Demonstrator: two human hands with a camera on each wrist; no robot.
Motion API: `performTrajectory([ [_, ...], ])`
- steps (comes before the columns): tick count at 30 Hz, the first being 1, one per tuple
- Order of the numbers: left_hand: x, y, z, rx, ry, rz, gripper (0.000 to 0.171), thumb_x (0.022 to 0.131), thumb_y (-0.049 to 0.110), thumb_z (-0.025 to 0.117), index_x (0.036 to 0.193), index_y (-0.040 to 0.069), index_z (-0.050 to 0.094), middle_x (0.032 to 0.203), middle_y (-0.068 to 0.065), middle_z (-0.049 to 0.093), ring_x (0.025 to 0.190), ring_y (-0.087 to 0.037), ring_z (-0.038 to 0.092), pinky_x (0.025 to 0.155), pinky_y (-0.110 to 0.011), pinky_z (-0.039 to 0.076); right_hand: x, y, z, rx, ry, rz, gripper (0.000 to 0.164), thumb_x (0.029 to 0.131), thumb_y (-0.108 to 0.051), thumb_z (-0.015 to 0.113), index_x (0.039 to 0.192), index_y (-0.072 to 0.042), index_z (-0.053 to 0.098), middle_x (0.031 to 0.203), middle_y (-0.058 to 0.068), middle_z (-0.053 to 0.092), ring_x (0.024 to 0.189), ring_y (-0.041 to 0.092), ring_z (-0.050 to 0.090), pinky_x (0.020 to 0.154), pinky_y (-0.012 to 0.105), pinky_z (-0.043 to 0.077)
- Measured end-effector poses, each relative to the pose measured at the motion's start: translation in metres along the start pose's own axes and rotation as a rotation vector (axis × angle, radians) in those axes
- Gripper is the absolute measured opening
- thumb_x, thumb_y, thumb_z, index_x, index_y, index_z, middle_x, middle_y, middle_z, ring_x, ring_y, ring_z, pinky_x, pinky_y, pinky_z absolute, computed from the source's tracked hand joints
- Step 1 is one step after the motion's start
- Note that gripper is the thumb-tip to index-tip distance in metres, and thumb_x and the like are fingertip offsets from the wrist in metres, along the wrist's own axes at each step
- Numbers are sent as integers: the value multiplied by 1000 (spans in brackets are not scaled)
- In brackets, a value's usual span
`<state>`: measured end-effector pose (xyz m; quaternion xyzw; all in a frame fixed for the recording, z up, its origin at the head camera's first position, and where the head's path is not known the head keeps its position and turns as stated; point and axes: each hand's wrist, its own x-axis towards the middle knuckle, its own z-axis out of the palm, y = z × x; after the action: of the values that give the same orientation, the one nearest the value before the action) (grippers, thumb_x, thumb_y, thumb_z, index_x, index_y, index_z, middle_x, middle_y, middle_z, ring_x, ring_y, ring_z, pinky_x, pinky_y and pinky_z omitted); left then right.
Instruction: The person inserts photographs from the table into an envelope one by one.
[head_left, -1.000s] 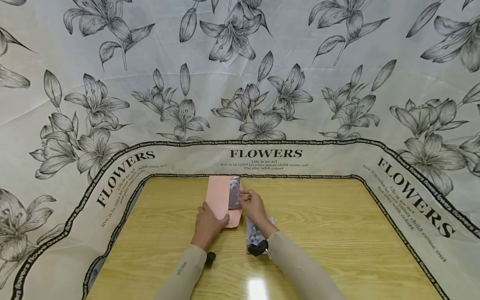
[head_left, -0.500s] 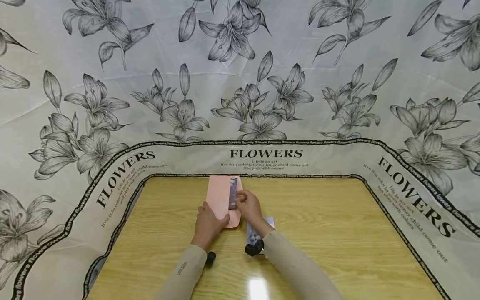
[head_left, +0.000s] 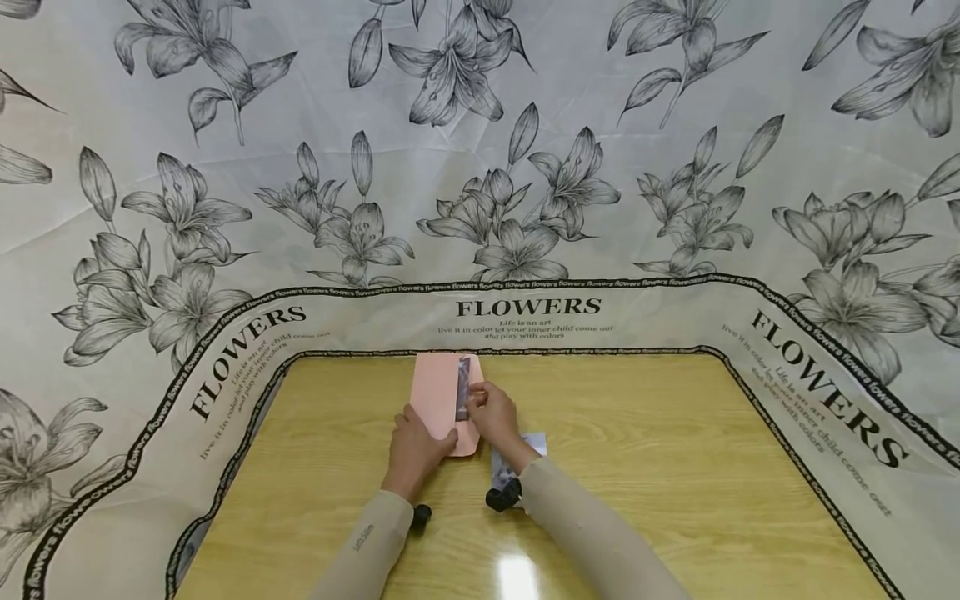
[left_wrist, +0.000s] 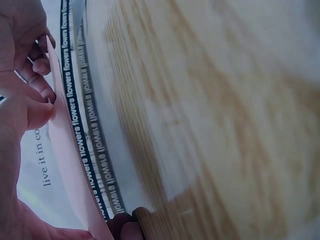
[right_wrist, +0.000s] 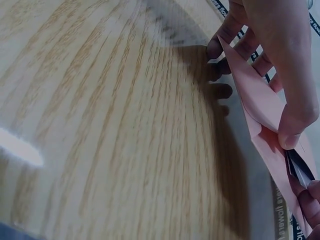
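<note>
In the head view, my left hand [head_left: 417, 446] holds a pink envelope [head_left: 432, 387] at its lower part, thumb on the front and fingers round the left edge. My right hand [head_left: 492, 414] pinches the edge of a dark printed card [head_left: 462, 387], of which a narrow strip shows at the envelope's opening. The right wrist view has my left thumb [right_wrist: 292, 127] beside the opening and my right fingertips [right_wrist: 311, 200] at the card. A second grey printed card [head_left: 501, 467] lies on the table, partly hidden under my right wrist.
The wood-grain table [head_left: 660, 467] stretches out on both sides. Behind it and along its sides hangs a white cloth [head_left: 525, 208] printed with flowers and lettering. A small black device [head_left: 504, 496] sits at my right wrist, another black piece [head_left: 422, 517] by my left.
My right hand has moved slightly left, and the card has slid left into the envelope, so less of it shows. My left hand keeps its hold on the envelope.
</note>
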<state>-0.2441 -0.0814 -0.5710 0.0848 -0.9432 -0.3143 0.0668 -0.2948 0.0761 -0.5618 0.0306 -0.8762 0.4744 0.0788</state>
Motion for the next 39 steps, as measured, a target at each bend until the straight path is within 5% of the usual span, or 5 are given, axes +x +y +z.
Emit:
performTrajectory([
  [9,-5,-1,0,-8,21,22,98,83,49,85,142,-14,39,116,-31,52,90,-43,63,78,-56,58,-4,-3,8,-106,55,-34,23,95,-13,77,118,-9,78,87,2,78,83,24,71,95,50,40],
  [31,-4,2,-3,-7,31,12,96,83,49,84,141,-14,40,115,-31,52,89,-42,63,78,-55,58,-4,-12,13,-88,44,-33,20,97,-13,72,115,-7,79,91,4,79,90,29,72,97,52,39],
  [35,-4,4,-5,-6,28,8,97,83,49,85,142,-14,40,115,-31,53,89,-41,63,78,-55,58,-7,-15,7,-65,26,-26,22,98,-14,72,118,-7,79,92,4,78,90,28,72,99,52,43],
  [39,-6,3,-6,-9,23,10,97,82,49,85,142,-13,41,115,-30,53,88,-41,64,78,-54,59,-11,-12,3,-4,8,-18,27,98,-13,74,123,-6,76,92,4,75,84,23,70,86,46,54],
])
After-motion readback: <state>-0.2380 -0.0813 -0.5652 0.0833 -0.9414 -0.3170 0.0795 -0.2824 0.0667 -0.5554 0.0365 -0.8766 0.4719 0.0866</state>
